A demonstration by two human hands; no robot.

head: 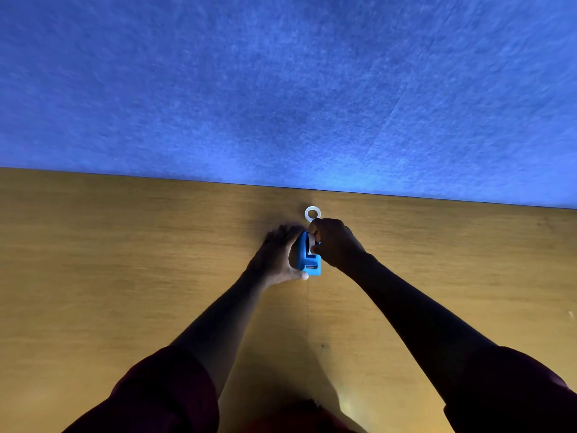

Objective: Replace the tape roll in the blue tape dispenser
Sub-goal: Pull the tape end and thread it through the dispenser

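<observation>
- A blue felt wall panel [281, 89] rises behind the tan wooden desk [125, 260].
- The left hand [278, 254] has its grip closed around the small blue plastic tape dispenser [307, 256], mid-desk.
- The right hand [335, 242] pinches a white tape roll [311, 245] seated in the dispenser.
- A white plastic ring [312, 213] lies just beyond.

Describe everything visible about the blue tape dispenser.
The blue tape dispenser is a small bright blue body, plastic by its look, sitting on the wooden table. The left hand grips its left side; the right hand works at a whitish roll in its top. Its cutter end faces the person.
</observation>
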